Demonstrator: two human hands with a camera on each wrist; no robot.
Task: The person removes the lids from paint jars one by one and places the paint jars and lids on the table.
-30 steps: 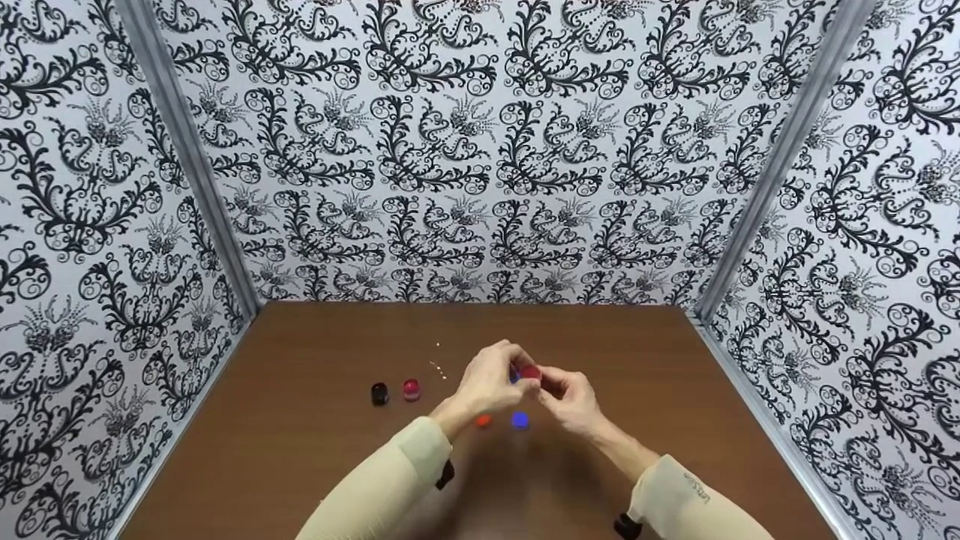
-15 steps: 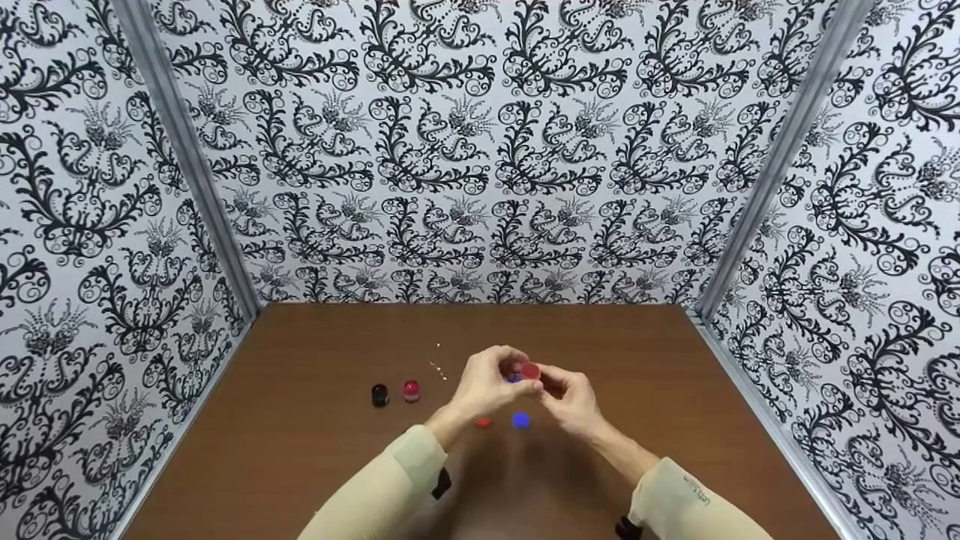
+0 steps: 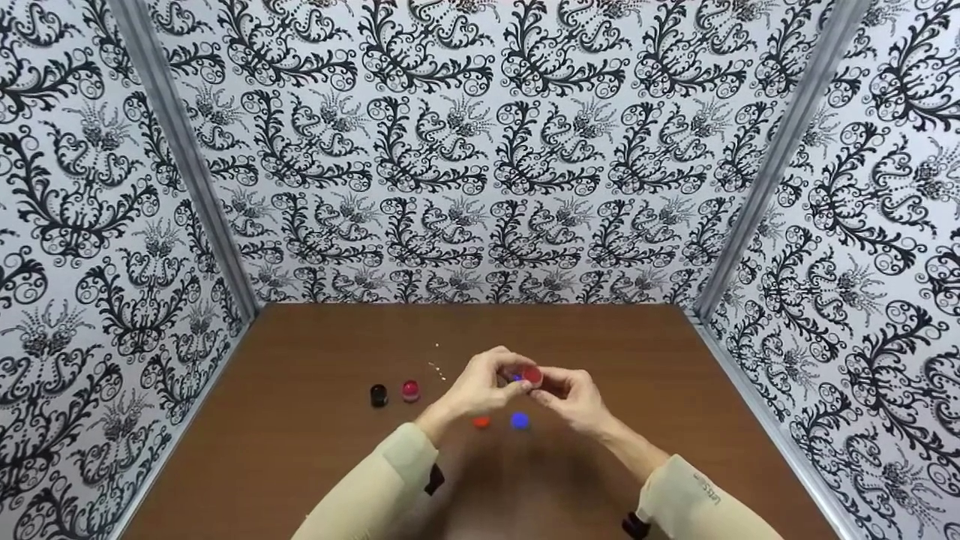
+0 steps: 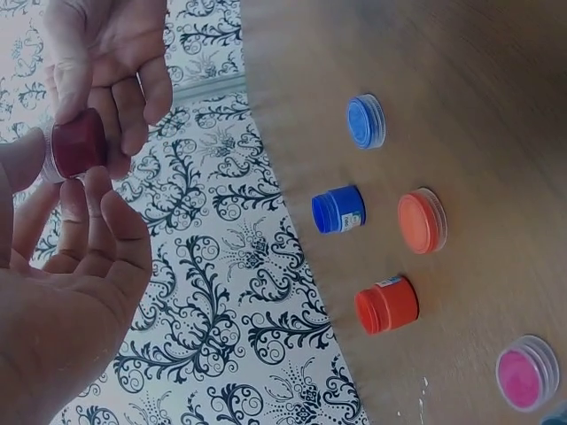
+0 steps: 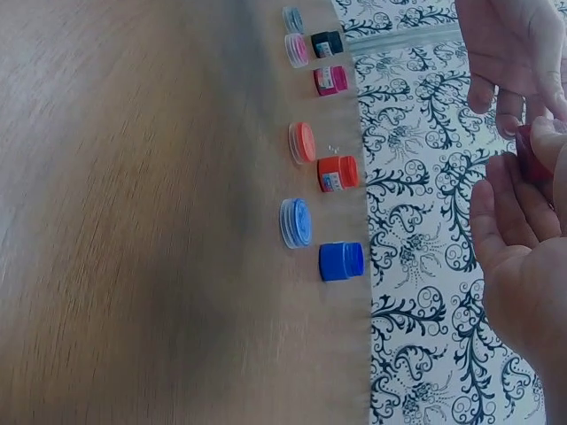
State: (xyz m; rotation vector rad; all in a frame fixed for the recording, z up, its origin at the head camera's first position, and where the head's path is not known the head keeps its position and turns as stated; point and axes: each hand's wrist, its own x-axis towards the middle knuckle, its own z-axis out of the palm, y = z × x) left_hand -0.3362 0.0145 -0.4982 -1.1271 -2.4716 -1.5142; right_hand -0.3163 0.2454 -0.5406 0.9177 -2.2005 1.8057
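Note:
Raised above the table, both hands hold one small dark red paint jar (image 4: 81,143) with a clear-rimmed lid. My left hand (image 3: 484,384) pinches it from the left, thumb at the lid end. From the other side, my right hand (image 3: 577,401) grips the jar's body between thumb and fingers. In the head view the round red lid end (image 3: 531,376) faces up toward me. Behind the hands, an uncovered blue paint jar (image 4: 338,210) and an orange-red jar (image 4: 387,305) stand on the table. Their blue lid (image 4: 363,122) and orange lid (image 4: 421,221) lie nearer me.
To the left stand a pink jar (image 5: 331,80) and a black jar (image 5: 328,43), with a pink lid (image 5: 297,50) and a greyish lid (image 5: 292,19) before them. Small pale specks (image 3: 437,369) dot the brown table (image 3: 300,465). Patterned walls (image 3: 480,150) enclose it.
Both hands stay over the same spot with the red jar. The left fingers have shifted around it, and the lid end has tilted slightly.

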